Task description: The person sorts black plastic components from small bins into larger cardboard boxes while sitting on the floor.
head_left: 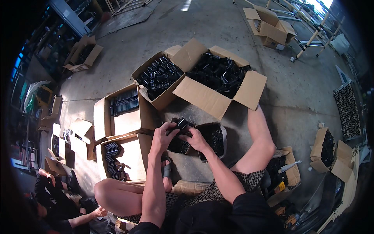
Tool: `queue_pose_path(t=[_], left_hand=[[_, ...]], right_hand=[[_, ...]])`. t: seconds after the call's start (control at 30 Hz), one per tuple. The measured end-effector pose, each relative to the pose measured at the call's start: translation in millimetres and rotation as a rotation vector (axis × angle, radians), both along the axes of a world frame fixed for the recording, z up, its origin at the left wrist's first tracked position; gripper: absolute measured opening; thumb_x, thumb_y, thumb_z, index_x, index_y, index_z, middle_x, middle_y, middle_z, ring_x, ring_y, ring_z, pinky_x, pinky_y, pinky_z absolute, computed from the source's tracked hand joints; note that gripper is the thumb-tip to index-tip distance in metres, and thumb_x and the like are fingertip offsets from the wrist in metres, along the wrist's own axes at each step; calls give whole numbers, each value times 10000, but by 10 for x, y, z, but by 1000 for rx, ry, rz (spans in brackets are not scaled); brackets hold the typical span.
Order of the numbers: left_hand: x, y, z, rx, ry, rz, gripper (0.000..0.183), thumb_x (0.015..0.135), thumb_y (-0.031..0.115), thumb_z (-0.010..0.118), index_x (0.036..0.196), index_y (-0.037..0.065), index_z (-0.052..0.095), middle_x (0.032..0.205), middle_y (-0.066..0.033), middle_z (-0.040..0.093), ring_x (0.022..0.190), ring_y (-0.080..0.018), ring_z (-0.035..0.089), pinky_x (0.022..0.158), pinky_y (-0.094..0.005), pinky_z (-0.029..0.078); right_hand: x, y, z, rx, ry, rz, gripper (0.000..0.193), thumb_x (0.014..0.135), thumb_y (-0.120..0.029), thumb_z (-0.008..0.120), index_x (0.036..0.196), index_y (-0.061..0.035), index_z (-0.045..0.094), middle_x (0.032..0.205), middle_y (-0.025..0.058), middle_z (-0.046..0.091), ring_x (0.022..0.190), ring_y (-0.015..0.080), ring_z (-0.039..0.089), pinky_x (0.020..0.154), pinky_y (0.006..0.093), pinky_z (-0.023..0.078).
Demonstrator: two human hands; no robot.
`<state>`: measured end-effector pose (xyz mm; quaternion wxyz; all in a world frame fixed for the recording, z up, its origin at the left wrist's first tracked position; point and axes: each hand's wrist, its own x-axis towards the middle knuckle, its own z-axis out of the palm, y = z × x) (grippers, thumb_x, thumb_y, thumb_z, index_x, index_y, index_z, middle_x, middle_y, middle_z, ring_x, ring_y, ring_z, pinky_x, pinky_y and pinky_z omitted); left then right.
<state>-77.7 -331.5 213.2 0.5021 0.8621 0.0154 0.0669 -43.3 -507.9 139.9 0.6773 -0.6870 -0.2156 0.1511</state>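
Observation:
My left hand (161, 137) and my right hand (196, 140) are both closed on one small glossy black part (181, 124), which looks like a clamp or bracket; its exact kind is unclear. Fingers and thumbs cover its sides. It is held above a small open carton (190, 149) of small dark pieces, partly hidden by my hands. Just right of that stands a second small carton (224, 137), also with small dark pieces inside.
Ahead stand open cartons of loose black parts, one with its flap (202, 97) spread toward me. At left, two cartons (146, 117) (143, 156) hold black parts in neat rows. Another carton (294, 175) stands by my right leg. A co-worker's hand (99, 211) shows lower left.

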Motion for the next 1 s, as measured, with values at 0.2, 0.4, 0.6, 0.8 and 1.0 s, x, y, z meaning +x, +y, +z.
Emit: queue_pose_path(t=[0.2,0.4,0.6,0.8,1.0], left_hand=[[-19,128,-483,-377,167,-84,226,930,133,683,1131,35,653,986,-61,698,865,-136,619,744,-279,494],[-408,24,-1048,-1018,457,74,271,968,185,642,1212,72,606,961,-10,637,812,-79,546,700,-244,460],[-412,-82,-1271,-934,402,225,260,921,194,698,1133,51,651,891,-7,654,736,-120,601,613,-278,497],[-342,-151,-1151,-946,356,296,283,898,205,722,1132,56,668,937,-14,662,844,-116,591,760,-264,477],[-318,-142,-1164,-945,336,297,282,873,160,747,1118,37,678,974,-29,677,894,-122,591,810,-260,466]], right_hand=[[-16,-43,136,-237,76,8,351,872,-278,711,1082,1,679,997,201,705,945,307,692,828,389,521],[-90,-40,-90,-535,77,-39,313,879,-286,711,972,12,707,811,186,704,676,221,687,638,370,532],[33,-333,-553,-387,341,-247,242,861,-237,732,928,-5,725,789,137,719,726,217,716,606,339,555],[-259,-516,-1202,-1119,-188,-114,369,795,-82,655,1149,-33,563,988,248,625,993,429,632,849,488,534],[-214,-549,-1197,-1101,-71,-183,112,796,-70,642,845,2,711,850,268,679,844,417,683,749,493,553]])
